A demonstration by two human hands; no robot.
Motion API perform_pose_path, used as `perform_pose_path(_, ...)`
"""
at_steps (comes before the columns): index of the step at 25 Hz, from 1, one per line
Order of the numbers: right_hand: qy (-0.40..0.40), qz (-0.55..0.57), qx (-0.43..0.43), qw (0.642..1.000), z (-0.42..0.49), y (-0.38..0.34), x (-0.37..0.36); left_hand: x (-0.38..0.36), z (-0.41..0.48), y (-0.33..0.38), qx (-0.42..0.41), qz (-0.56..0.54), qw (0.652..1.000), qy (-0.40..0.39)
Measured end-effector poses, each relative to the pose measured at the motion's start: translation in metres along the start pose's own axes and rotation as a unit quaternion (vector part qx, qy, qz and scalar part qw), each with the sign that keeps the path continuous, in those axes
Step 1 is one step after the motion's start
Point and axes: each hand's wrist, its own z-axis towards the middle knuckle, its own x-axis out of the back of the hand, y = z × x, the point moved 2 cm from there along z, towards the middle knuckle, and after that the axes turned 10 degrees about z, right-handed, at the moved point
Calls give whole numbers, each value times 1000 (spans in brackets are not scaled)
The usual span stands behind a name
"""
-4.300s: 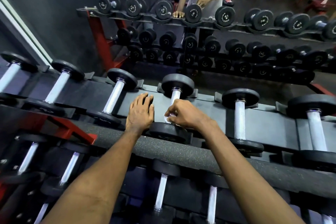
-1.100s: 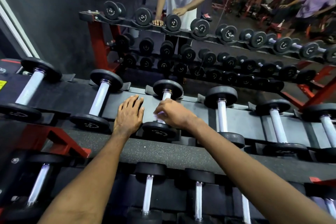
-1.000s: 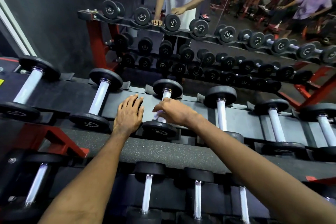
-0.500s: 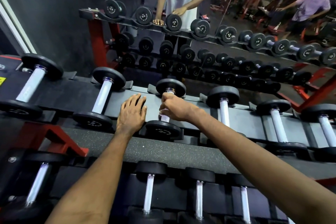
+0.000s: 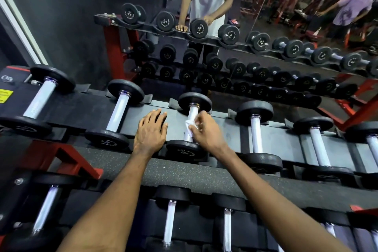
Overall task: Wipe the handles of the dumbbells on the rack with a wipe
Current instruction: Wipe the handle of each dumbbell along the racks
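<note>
The right hand [image 5: 206, 131] pinched a small crumpled white wipe [image 5: 188, 128] between thumb and curled fingers. It held the wipe against the handle [image 5: 193, 111] of the dumbbell [image 5: 185, 150] directly in front of it, about midway along the bar. The left hand [image 5: 151, 129] lay just beside that dumbbell, fingers straight and slightly spread, palm down on the rack [image 5: 176, 115] shelf, holding nothing.

To do this stroke well, the wipe probably needed wrapping further round the bar so the underside got covered too. It could then be drawn from the far head to the near one with a twist of the wrist. The flat left hand looked a sound brace, and the dumbbell, seated in its cradle, seemed unlikely to roll under light pressure.

The handle was a pale, shiny metal cylinder, possibly knurled though the grain was too fine to tell, with a bright collar where it met the far head. The heads were round matte black discs, rubbery in look, with faint raised marks on the near face. The shelf under the left hand was smooth and grey. Nearer than both wrists ran a speckled black rail [image 5: 204, 178], coarse and grainy. The wipe looked thin, soft and bunched. The neighbouring dumbbell [image 5: 255, 129], just right of the right hand, had the same shape and finish
</note>
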Motion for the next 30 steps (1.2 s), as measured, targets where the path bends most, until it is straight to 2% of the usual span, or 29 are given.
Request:
perform_pose_path(2, 26, 149, -141, 978, -6, 13, -7, 0, 0, -1, -2, -1, 1000, -1)
perform_pose_path(5, -40, 285, -273, 918, -9, 20, -19, -1, 0, -1, -4, -1, 1000, -1)
perform_pose_path(8, -67, 336, -339, 876, -5, 22, -20, -1, 0, -1, -1, 0, 1000, -1)
perform_pose_path(10, -66, 337, -335, 877, -4, 19, -17, -1, 0, -1, 0, 2, 1000, 1)
perform_pose_path(13, -6, 348, -297, 889, -9, 18, -14, -1, 0, -1, 2, -2, 1000, 4)
perform_pose_path(15, 61, 313, -230, 920, -11, 16, -11, -2, 0, -2, 4, -5, 1000, 6)
perform_pose_path(17, 73, 211, -125, 967, -10, 8, -4, -2, 0, -1, 2, -8, 1000, 6)
perform_pose_path(19, 25, 57, 3, 998, -4, -3, 1, -2, 0, -1, 1, -9, 1000, 8)
perform_pose_path(21, -30, -87, 133, 987, 3, -12, 5, -1, 0, -1, 2, -8, 1000, 12)
perform_pose_path(23, -92, -179, 215, 956, 14, -18, 7, -1, 0, 0, 4, -6, 1000, 14)
perform_pose_path(26, -190, -283, 263, 903, 31, -26, 1, -1, -1, 0, 3, -10, 1000, 16)
perform_pose_path(30, -195, -347, 288, 871, 40, -34, -2, -1, -1, -1, 4, -11, 1000, 16)
